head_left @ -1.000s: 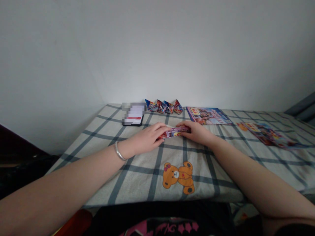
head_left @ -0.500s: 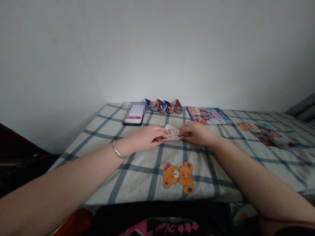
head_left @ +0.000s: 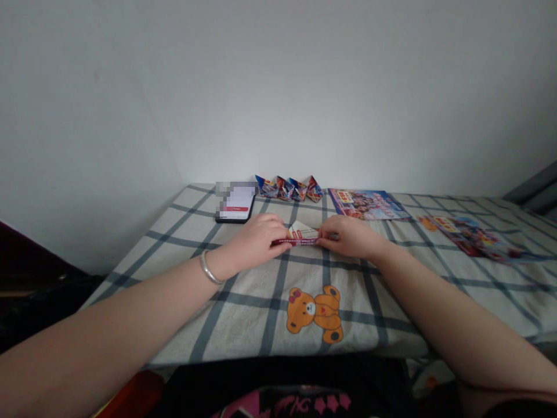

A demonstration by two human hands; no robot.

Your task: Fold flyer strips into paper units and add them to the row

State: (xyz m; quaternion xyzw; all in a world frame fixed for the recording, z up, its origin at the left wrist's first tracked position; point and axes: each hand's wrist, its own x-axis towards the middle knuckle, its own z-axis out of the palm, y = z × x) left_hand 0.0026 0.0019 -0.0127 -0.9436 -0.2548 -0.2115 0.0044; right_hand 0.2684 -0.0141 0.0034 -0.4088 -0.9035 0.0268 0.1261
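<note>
The left hand point(head_left: 256, 241) has its fingers curled over one end of a folded paper point(head_left: 303, 233), thumb on the near side, and we see it closed on that end with little gap left. The right hand point(head_left: 346, 237) pinches the opposite end between thumb and fingertips, the other fingers bent loosely behind. So the folded paper lies between the two, touching both: at 3 o'clock from the left hand and at 9 o'clock from the right, if we put 12 o'clock toward the wall point(head_left: 278, 87). We can make out a narrow purple-red band along its near edge and a pale, pointed part with red print rising beyond it. Whether its underside rests on the cloth-covered table point(head_left: 243, 325), we cannot tell.

Taking the folded paper as the dial's centre, we find a phone point(head_left: 240, 200) at 10 o'clock, its screen lit, and just beside it, near 12 o'clock, a zigzag row of folded shapes point(head_left: 289, 190) close to the wall. A colourful flyer point(head_left: 369, 205) lies flat at 2 o'clock, and a second flyer point(head_left: 483, 238) at 3 o'clock, well apart from the right hand. At 6 o'clock we see a printed bear point(head_left: 314, 313).
</note>
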